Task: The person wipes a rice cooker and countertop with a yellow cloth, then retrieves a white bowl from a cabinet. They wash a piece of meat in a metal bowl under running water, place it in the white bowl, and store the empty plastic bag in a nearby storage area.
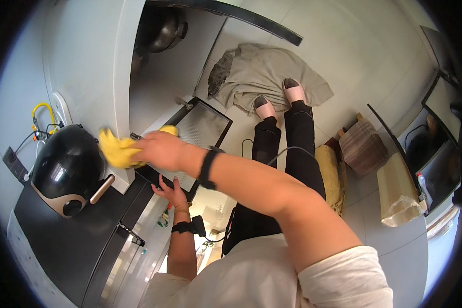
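Observation:
My right hand [159, 151] is closed around a yellow cloth [117, 149], which hangs at the edge of a white shelf panel, close to a black air fryer [67, 165]. My left hand [173, 193] has its fingers spread at the lower end of a black-framed, textured glass cabinet door [205, 127], which stands open on its hinge. Whether the left fingers touch the door frame cannot be told. Both wrists wear black straps. The air fryer stands on a dark cabinet top [111, 215].
A metal pot [163, 30] sits inside the cabinet compartment. A crumpled grey cloth [269, 77] lies on the floor under the feet. A yellow sack [330, 177], a checked bag [364, 146] and another open door [235, 15] are nearby. Cables [44, 123] run along the wall.

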Demonstrator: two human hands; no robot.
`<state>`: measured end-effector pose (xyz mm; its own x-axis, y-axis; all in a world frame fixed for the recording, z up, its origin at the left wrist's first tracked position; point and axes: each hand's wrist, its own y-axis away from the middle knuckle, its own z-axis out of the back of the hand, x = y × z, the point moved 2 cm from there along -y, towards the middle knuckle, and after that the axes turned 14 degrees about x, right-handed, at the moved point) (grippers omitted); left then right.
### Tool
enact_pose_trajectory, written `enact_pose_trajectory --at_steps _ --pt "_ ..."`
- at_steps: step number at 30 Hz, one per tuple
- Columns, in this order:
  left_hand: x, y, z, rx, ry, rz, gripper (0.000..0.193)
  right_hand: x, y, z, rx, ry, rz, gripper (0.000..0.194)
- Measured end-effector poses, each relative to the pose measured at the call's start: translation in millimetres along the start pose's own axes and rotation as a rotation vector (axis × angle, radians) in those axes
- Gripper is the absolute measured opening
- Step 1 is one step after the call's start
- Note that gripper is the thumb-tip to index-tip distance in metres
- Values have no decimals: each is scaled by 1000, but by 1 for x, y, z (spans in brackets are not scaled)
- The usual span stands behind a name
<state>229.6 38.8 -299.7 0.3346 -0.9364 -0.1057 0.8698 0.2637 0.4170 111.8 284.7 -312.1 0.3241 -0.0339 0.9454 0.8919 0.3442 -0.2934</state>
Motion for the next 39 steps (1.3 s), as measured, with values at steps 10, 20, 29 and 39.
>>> enact_pose_trajectory --at_steps 10,20,29,39 --pt "-3 0 0 15 4 23 60 -77 192 7 54 -403 -865 38" --pt "-7 3 0 16 17 32 61 -74 217 22 66 -319 -919 38" --pt "-13 5 3 18 59 27 60 -43 199 25 257 -300 -907 39" --pt "-1 5 0 -85 122 -12 61 -46 178 14 351 -239 -934 42"
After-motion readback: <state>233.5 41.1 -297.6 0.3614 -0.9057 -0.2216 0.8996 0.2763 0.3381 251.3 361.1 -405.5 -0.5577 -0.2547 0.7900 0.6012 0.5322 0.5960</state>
